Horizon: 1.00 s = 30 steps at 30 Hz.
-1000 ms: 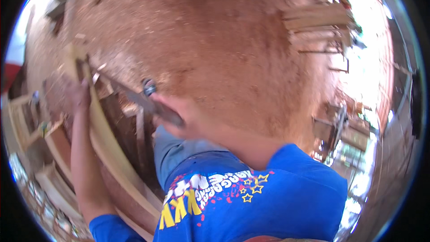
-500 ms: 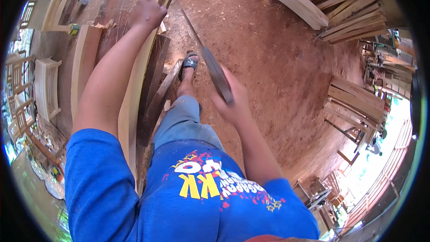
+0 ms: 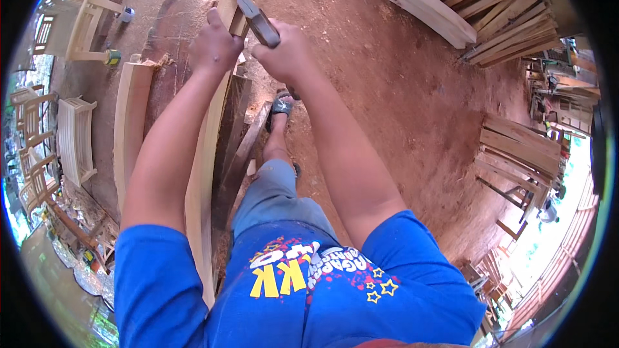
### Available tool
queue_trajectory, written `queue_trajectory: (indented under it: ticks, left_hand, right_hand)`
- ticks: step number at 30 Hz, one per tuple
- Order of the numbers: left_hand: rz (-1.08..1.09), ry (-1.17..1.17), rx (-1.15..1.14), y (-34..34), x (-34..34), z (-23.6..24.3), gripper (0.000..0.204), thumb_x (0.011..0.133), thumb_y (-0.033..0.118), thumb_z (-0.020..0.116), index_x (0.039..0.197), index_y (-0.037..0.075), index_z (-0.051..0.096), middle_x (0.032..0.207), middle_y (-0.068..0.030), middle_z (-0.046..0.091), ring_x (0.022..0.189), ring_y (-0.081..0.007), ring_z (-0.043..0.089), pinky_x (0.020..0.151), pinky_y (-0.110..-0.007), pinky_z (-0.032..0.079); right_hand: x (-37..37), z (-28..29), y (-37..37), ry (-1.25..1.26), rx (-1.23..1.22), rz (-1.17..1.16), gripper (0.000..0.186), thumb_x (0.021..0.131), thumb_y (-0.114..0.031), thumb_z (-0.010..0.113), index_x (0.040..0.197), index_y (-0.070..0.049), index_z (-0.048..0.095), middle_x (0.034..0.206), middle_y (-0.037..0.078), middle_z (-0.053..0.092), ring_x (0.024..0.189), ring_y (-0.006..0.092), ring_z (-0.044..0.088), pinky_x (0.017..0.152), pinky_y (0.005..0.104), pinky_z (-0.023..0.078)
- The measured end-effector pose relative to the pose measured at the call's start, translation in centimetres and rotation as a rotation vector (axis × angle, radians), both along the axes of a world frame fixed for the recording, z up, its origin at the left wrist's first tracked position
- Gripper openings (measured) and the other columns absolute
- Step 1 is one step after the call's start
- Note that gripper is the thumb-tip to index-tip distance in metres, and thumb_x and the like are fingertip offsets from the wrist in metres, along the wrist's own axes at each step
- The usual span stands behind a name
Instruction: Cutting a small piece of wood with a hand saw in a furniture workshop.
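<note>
While the left hand (image 3: 218, 42) clasps the far part of a long pale beam (image 3: 205, 154) that runs along the person's left side, the right hand (image 3: 284, 55) is wrapped around the handle of a handsaw (image 3: 258, 22), its thin blade showing past the beam's far end. Sawing across that end seems to be the step in hand, and another stroke would call for a firm left hold and a straight pull. Around them spreads a reddish earth floor (image 3: 374, 103), with stacked boards (image 3: 519, 148) to the right and a slatted wooden bench (image 3: 76, 138) to the left.
</note>
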State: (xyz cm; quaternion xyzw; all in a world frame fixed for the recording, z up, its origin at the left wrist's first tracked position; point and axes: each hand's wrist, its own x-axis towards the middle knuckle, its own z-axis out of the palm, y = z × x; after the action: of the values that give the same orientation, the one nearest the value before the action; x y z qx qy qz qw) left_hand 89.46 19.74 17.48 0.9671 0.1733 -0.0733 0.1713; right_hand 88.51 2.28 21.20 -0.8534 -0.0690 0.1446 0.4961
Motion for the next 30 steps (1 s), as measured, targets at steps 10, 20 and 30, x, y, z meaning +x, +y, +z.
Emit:
queue_trajectory:
  ticks: [10,20,30]
  left_hand:
    - [0.011,0.098,0.031,2.1,0.2,1.1,0.073,0.095,0.028,0.066,0.155,0.000,0.037,0.125,-0.0254,0.072,0.110,-0.0404,0.076,0.096,-0.054,0.062]
    - [-0.018,0.129,-0.007,-0.4,1.3,1.6,0.069,0.095,0.023,0.066,0.153,0.002,0.036,0.125,-0.0269,0.071,0.110,-0.0445,0.075,0.095,-0.055,0.062]
    - [0.014,-0.029,-0.217,3.1,-2.5,1.1,0.079,0.089,0.023,0.073,0.157,0.004,0.038,0.134,-0.0294,0.066,0.115,-0.0501,0.070,0.099,-0.059,0.057]
  right_hand:
    - [-24.6,7.7,-13.7,0.303,-0.095,-0.097,0.071,0.084,-0.010,0.072,0.154,-0.009,0.059,0.103,0.012,0.074,0.095,0.0196,0.074,0.087,0.0337,0.056]
    - [-1.2,-3.2,-1.8,-0.067,0.050,-0.025,0.053,0.081,-0.011,0.071,0.135,-0.008,0.067,0.101,0.021,0.073,0.091,0.0383,0.071,0.083,0.0447,0.057]
    - [1.2,-3.1,1.9,0.005,0.040,0.016,0.063,0.081,-0.015,0.073,0.144,-0.013,0.065,0.113,0.024,0.073,0.108,0.0443,0.071,0.096,0.0494,0.056]
